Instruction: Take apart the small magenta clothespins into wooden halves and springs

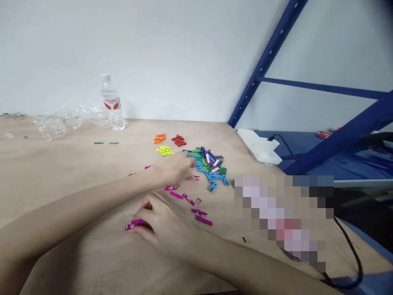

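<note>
Grip of the right hand (162, 223) is closed around a magenta mini clothespin (136, 223) at the near edge of the scatter, with the fingers curled over it just above the wooden counter (76, 164). Left hand (174, 170) reaches ahead, its fingertips (192, 164) at the edge of a mixed pile of clothespins (210, 166) in blue, green, purple and pink; whether that grip holds anything, I cannot tell. Loose magenta clothespins (188, 199) lie near both hands. Farther back sit small separate heaps of orange clothespins (160, 138), red clothespins (178, 141) and yellow clothespins (164, 151). One green clothespin (98, 143) and one blue clothespin (113, 143) lie well to the left. Behind them stand a water bottle (112, 102) and crumpled clear plastic (67, 122). A white plastic unit (259, 145) with a black cable (285, 145) rests at the right corner, near a blue metal shelf frame (267, 61).
</note>
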Action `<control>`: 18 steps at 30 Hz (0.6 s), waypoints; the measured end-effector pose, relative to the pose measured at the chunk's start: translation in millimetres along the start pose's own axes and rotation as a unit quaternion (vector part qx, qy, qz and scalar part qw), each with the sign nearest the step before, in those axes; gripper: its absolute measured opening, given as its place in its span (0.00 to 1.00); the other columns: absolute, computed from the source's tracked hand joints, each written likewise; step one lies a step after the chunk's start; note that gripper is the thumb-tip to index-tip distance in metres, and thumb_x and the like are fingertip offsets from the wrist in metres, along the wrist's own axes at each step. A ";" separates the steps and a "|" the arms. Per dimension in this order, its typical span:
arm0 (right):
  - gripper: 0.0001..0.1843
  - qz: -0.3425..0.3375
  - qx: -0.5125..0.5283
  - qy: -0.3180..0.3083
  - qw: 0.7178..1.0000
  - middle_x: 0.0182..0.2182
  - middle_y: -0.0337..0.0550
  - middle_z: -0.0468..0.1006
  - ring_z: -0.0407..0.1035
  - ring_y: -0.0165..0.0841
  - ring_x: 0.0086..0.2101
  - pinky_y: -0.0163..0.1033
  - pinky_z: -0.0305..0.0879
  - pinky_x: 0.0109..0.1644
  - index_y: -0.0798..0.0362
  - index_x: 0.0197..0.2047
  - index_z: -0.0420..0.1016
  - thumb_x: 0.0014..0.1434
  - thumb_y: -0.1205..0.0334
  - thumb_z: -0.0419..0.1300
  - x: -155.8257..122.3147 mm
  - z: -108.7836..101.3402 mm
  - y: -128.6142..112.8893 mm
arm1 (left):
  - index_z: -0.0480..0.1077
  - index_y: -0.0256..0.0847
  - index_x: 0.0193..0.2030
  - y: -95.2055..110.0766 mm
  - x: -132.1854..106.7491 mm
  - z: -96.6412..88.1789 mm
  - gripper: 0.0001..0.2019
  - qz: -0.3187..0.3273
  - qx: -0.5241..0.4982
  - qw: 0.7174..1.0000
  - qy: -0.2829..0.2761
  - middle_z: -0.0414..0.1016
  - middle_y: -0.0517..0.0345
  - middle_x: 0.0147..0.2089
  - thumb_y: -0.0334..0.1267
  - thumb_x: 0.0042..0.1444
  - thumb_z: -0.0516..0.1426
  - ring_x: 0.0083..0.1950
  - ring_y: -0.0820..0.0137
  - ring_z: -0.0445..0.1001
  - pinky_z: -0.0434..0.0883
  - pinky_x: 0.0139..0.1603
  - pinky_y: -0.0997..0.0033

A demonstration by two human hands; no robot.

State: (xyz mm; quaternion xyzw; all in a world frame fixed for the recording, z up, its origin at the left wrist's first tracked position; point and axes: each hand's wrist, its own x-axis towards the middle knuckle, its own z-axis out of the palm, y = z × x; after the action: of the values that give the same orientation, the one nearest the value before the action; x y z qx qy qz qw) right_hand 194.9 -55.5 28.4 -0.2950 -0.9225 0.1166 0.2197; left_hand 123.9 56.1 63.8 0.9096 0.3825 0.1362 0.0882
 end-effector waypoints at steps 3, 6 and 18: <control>0.09 0.009 0.018 -0.007 1.000 0.36 0.42 0.72 0.65 0.33 0.39 0.37 0.60 0.41 0.52 0.38 0.77 0.61 0.57 0.57 0.3 1.6 5.3 | 0.70 0.36 0.43 -13.8 -2.2 -11.9 0.09 -0.011 0.031 0.999 0.011 0.69 0.48 0.44 0.37 0.58 0.56 0.45 0.60 0.70 0.66 0.44 0.63; 0.09 0.001 0.015 -0.010 1.000 0.35 0.42 0.71 0.64 0.33 0.39 0.38 0.60 0.43 0.52 0.37 0.77 0.60 0.57 0.58 0.7 2.0 7.1 | 0.70 0.37 0.43 -28.7 -3.0 -14.1 0.11 -0.011 0.051 0.999 -0.007 0.70 0.50 0.43 0.41 0.58 0.56 0.43 0.62 0.71 0.68 0.43 0.65; 0.11 -0.011 0.042 -0.034 0.998 0.37 0.42 0.71 0.64 0.32 0.41 0.36 0.60 0.42 0.51 0.40 0.77 0.61 0.55 0.57 0.9 -0.3 13.0 | 0.65 0.36 0.53 -35.3 33.9 20.4 0.15 -0.080 0.118 0.990 0.023 0.69 0.49 0.52 0.39 0.61 0.54 0.48 0.63 0.72 0.71 0.46 0.56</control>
State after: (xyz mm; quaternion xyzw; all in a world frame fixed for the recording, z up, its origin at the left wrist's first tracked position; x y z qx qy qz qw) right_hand 200.8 -44.6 24.5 -0.2714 -0.9270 0.1625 0.2014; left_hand 129.4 103.8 41.2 0.8769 0.4692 0.1030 -0.0182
